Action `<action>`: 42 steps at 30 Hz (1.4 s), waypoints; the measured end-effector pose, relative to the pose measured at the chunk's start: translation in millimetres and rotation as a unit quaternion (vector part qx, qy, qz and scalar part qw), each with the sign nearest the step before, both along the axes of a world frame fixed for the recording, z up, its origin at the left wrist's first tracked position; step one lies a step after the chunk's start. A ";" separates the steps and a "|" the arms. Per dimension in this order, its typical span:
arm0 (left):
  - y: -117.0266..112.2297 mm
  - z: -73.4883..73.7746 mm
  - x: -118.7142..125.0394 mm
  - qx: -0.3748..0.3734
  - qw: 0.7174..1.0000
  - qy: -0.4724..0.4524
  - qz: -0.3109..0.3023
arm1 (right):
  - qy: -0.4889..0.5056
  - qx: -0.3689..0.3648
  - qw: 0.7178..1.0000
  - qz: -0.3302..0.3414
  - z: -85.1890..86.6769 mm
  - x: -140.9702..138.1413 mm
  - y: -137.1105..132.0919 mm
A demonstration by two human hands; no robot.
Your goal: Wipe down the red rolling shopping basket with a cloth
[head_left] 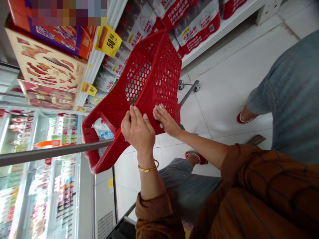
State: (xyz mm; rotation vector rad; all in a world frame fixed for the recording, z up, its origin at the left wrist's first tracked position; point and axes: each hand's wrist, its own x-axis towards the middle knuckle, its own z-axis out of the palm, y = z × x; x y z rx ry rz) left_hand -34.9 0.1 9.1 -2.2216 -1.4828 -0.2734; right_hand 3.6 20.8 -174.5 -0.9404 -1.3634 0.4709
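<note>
A red plastic shopping basket (pixel 149 76) with honeycomb holes is tipped on its side in front of me, its handle (pixel 91 139) low at the left. My left hand (pixel 138 131), with a gold bangle on the wrist, is closed over the basket's edge. My right hand (pixel 166 120) presses a small white cloth (pixel 159 108) against the basket's outer wall, fingers curled over it. Both forearms come out of brown striped sleeves.
Shelves with boxed goods (pixel 47 63), yellow price tags (pixel 108 40) and packs of bottled water (pixel 196 23) run along the left and top. A glass-fronted cooler (pixel 40 186) stands at the lower left. Legs in jeans and red shoes (pixel 243 116) stand on the white tiled floor.
</note>
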 end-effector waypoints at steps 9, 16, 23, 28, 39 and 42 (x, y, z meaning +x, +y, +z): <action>-0.8 0.8 1.2 -0.008 1.000 0.010 0.003 | -0.019 -0.041 0.999 0.021 -39.1 -1.5 -14.2; -1.8 1.3 3.6 0.001 1.000 0.009 0.002 | -0.027 -0.025 0.999 -0.006 -52.3 -2.2 -20.5; -2.8 2.7 5.6 -0.011 1.000 -0.014 0.006 | -0.036 -0.029 0.999 -0.010 -74.5 -7.7 -23.5; -2.3 2.1 4.7 -0.008 1.000 -0.012 0.003 | -0.038 -0.059 0.997 -0.004 -91.3 -10.0 -28.5; -3.4 -13.8 -2.2 0.005 0.999 0.036 -0.018 | 0.037 -0.086 0.996 -0.005 -71.7 -2.7 -29.2; -4.5 -25.7 -2.5 -0.026 0.998 0.054 -0.030 | 0.050 -0.078 0.996 -0.007 -41.3 4.7 -17.5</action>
